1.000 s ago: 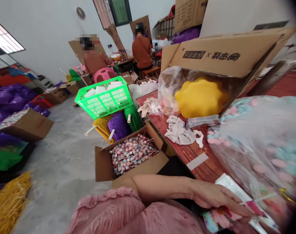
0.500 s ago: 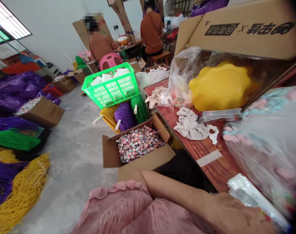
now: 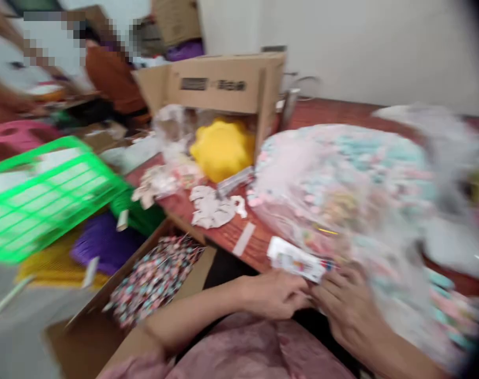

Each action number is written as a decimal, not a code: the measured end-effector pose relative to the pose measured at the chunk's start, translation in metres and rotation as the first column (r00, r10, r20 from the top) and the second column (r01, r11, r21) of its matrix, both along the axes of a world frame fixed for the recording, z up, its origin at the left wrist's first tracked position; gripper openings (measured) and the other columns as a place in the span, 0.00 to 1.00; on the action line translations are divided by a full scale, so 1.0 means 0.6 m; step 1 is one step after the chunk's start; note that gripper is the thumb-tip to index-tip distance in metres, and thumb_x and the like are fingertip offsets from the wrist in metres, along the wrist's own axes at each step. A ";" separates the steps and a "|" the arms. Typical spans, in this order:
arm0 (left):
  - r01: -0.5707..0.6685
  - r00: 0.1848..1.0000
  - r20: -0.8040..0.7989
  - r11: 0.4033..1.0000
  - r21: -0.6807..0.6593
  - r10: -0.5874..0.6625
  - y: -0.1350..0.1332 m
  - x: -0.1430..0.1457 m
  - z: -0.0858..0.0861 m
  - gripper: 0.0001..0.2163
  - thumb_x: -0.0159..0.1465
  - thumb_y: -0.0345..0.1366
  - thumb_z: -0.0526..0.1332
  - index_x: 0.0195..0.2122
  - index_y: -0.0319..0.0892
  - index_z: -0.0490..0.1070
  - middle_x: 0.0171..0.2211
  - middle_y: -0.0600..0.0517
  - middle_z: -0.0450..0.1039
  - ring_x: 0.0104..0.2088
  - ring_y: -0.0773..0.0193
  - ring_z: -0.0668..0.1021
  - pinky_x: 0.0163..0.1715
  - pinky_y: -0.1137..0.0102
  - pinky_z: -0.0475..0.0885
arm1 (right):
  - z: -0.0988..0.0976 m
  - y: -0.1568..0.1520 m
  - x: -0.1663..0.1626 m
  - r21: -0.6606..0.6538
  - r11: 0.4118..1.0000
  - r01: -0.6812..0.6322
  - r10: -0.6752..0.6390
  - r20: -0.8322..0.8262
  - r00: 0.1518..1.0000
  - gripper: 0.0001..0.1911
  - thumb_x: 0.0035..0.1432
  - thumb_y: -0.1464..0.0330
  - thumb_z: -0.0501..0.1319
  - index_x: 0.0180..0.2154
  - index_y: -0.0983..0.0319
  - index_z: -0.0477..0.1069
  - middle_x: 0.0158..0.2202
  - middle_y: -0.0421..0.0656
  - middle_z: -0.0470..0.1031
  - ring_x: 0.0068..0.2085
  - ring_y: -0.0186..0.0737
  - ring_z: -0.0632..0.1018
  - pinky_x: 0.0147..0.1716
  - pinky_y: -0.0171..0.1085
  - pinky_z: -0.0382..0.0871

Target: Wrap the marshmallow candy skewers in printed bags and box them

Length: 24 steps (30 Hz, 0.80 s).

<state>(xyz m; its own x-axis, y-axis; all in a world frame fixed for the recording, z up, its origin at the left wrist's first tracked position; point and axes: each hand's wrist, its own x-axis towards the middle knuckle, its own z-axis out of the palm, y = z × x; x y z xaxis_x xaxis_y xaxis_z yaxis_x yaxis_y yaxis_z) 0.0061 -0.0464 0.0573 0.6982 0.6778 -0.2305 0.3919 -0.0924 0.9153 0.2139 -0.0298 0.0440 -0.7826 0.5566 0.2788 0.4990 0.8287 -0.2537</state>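
Note:
The picture is smeared by motion. My left hand point(image 3: 275, 293) and my right hand point(image 3: 348, 310) meet at the near edge of the red wooden table point(image 3: 227, 237), just under a small white printed packet point(image 3: 298, 260). The fingers of both hands are curled towards it, but the blur hides whether they grip it. A big clear bag of pink and blue sweets point(image 3: 342, 184) lies on the table right behind the packet. Below my left forearm stands an open cardboard box of wrapped lollipops point(image 3: 156, 279).
A yellow lobed object point(image 3: 221, 147) sits by an open cardboard box point(image 3: 216, 87) at the back of the table. Crumpled white wrappers point(image 3: 211, 208) lie mid-table. A green plastic basket point(image 3: 42, 192) and purple and yellow bead bundles point(image 3: 101, 242) are at left. A person in orange point(image 3: 113, 79) sits beyond.
The view has swung right and down onto the table. My right hand has come into view beside my left, and both now sit at the white packet.

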 end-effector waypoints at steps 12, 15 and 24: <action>-0.382 0.913 0.149 0.924 -0.020 0.381 0.055 0.025 -0.025 0.12 0.64 0.39 0.55 0.26 0.39 0.69 0.21 0.56 0.64 0.21 0.71 0.67 0.24 0.74 0.62 | 0.047 0.125 0.032 -0.134 0.958 0.254 -0.253 0.019 0.967 0.14 0.66 0.69 0.53 0.35 0.61 0.77 0.32 0.46 0.77 0.37 0.41 0.74 0.38 0.38 0.61; -0.501 0.745 0.222 0.748 -0.435 0.629 0.069 0.021 -0.033 0.14 0.57 0.46 0.63 0.29 0.38 0.72 0.19 0.59 0.61 0.14 0.76 0.60 0.17 0.76 0.60 | 0.033 0.200 0.034 -0.043 0.914 0.404 -0.386 0.218 0.896 0.09 0.59 0.74 0.58 0.34 0.62 0.78 0.35 0.47 0.79 0.40 0.43 0.75 0.39 0.38 0.62; -0.484 0.546 0.306 0.591 -0.645 0.780 0.076 0.014 -0.041 0.16 0.51 0.46 0.70 0.30 0.37 0.73 0.19 0.60 0.63 0.15 0.76 0.66 0.19 0.77 0.65 | -0.008 0.252 0.025 -0.081 0.871 0.484 -0.462 0.194 0.865 0.08 0.52 0.75 0.60 0.25 0.63 0.77 0.30 0.49 0.79 0.35 0.45 0.77 0.32 0.37 0.63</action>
<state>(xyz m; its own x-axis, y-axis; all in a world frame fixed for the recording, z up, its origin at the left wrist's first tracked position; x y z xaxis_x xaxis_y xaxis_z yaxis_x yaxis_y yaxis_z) 0.0147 -0.0007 0.0329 0.2108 0.8986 -0.3848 -0.3680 0.4377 0.8204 0.2289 0.1216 0.0394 -0.4446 0.8925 0.0758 0.8659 0.4499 -0.2187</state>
